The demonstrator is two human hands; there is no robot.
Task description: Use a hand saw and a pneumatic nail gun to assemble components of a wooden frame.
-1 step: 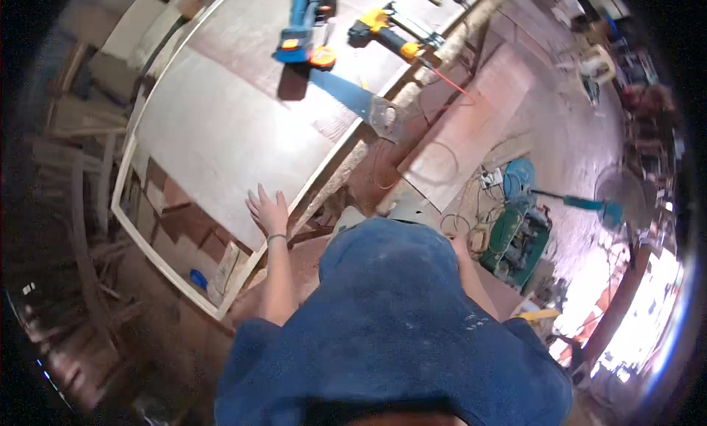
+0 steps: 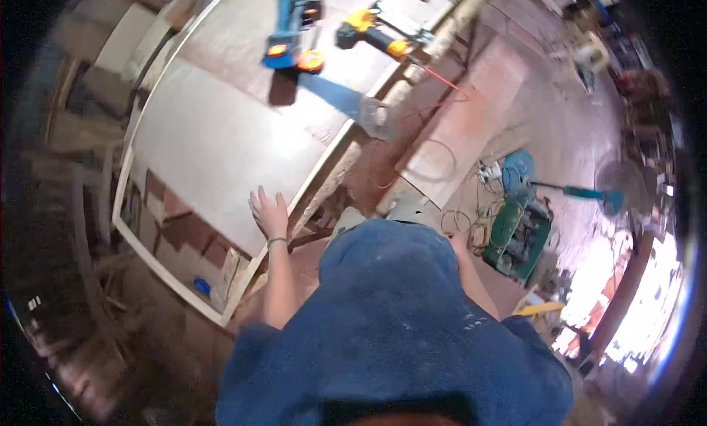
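My left hand [image 2: 270, 215] is open, fingers spread, on the pale panel [image 2: 221, 139] beside its near edge. A light wooden frame [image 2: 166, 271] borders the panel and an open section at lower left. Higher on the work surface lie a handsaw [image 2: 331, 95], a blue cordless tool [image 2: 294, 32] and a yellow-black nailer [image 2: 372, 36] with a red hose. My right hand [image 2: 454, 240] is by my hip, mostly hidden behind my blue shirt, so its fingers cannot be made out.
A long board [image 2: 468, 109] lies right of the bench. Beyond it are a green machine [image 2: 519, 242], coiled cables, a teal long-handled object [image 2: 582, 192] and a yellow object [image 2: 537, 308]. Wood pieces [image 2: 125, 43] are stacked at the left; clutter lines the far right.
The camera has shifted slightly, so the tools and upper bench appear a little further left. My left hand stays on the panel, and the picture is a bit more blurred.
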